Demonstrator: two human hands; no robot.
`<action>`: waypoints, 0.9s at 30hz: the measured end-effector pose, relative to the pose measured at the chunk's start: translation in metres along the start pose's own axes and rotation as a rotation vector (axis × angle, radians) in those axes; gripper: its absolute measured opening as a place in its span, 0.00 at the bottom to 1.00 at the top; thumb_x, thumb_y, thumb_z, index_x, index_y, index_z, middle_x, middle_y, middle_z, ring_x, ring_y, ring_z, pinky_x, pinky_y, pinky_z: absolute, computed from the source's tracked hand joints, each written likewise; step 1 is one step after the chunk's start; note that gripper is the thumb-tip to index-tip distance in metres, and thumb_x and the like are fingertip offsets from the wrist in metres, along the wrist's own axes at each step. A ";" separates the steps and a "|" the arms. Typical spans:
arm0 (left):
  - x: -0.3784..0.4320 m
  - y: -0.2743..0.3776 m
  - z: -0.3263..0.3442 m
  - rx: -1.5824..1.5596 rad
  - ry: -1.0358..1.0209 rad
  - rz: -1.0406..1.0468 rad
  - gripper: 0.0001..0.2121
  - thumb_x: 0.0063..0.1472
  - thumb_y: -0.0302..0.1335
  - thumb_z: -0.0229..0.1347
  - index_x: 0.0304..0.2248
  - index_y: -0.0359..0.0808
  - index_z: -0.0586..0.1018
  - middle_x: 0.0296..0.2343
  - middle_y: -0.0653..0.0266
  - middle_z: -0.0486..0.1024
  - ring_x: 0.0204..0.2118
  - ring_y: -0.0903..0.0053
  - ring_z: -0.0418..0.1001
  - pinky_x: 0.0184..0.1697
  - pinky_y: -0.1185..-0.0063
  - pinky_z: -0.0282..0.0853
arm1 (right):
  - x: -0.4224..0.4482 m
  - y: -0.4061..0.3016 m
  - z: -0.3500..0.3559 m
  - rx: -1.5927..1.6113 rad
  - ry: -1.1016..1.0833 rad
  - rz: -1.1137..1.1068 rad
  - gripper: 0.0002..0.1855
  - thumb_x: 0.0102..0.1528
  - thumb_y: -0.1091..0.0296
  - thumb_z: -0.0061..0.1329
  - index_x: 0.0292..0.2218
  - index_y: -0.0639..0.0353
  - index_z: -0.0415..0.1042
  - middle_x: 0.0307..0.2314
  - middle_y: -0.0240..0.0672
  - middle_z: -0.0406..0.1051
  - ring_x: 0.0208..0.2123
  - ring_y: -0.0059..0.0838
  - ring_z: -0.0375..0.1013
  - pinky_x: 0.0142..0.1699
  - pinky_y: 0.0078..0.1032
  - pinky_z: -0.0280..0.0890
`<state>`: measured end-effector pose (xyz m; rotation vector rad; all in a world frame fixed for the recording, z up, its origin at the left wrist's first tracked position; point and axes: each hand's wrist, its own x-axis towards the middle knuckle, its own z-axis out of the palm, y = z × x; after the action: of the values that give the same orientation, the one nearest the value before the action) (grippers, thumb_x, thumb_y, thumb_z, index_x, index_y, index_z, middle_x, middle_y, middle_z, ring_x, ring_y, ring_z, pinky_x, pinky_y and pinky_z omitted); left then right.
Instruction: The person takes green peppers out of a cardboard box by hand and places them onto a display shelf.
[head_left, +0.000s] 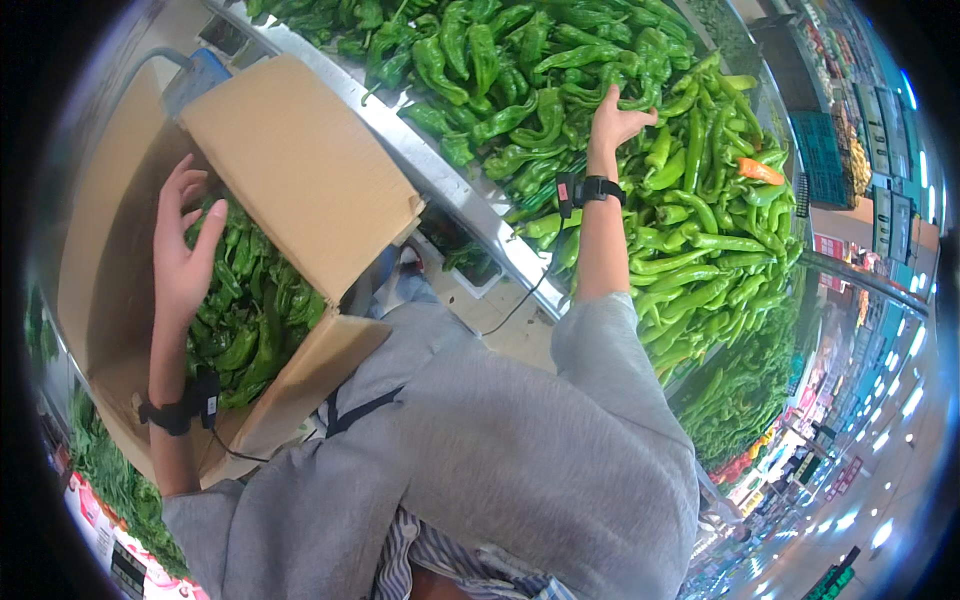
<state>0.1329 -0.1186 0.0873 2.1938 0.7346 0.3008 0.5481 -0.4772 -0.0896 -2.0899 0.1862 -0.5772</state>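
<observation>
My left hand (184, 247) is raised over an open cardboard box (300, 165), fingers apart and nothing in them. Inside the box, below that hand, lies a heap of dark green wrinkled peppers (255, 330). My right hand (619, 124) reaches onto a produce display, against a pile of wrinkled green peppers (525, 120). Its thumb and one finger show spread at the peppers; the other fingers are hidden, and I cannot tell whether they grip one. Smooth light green peppers (690, 255) lie beside my right forearm, with one orange pepper (760, 171) among them.
A metal rim (450, 172) edges the display, between the box and the piled peppers. Cables run from the bands on both wrists. Under the rim stands a white-edged tray (476, 277) with greens. Dark teal crates (821, 157) stand at the far right. More greens (127, 487) lie behind the box.
</observation>
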 end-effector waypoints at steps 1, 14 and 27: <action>-0.005 -0.009 -0.001 0.106 -0.051 0.054 0.21 0.60 0.30 0.51 0.52 0.36 0.63 0.53 0.61 0.60 0.55 0.69 0.59 0.52 0.71 0.59 | -0.005 0.003 0.002 0.095 0.033 0.003 0.47 0.48 0.60 0.56 0.54 0.76 0.38 0.44 0.66 0.55 0.48 0.57 0.58 0.55 0.44 0.51; -0.049 -0.156 0.047 0.648 -0.737 0.049 0.28 0.52 0.52 0.54 0.33 0.28 0.72 0.21 0.54 0.75 0.26 0.62 0.74 0.28 0.69 0.70 | -0.116 -0.043 -0.123 0.221 -0.050 -0.125 0.28 0.53 0.65 0.52 0.46 0.75 0.55 0.41 0.52 0.60 0.42 0.37 0.63 0.48 0.32 0.61; -0.081 -0.243 0.080 -0.089 -0.809 -0.438 0.14 0.52 0.37 0.58 0.20 0.36 0.73 0.16 0.70 0.70 0.18 0.82 0.70 0.20 0.80 0.66 | -0.294 -0.070 -0.260 0.251 -0.187 0.333 0.17 0.58 0.61 0.45 0.43 0.63 0.63 0.38 0.40 0.71 0.36 0.27 0.71 0.37 0.22 0.66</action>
<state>0.0036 -0.0883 -0.1459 1.7732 0.6765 -0.7219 0.1616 -0.5322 -0.0100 -1.8051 0.3287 -0.1918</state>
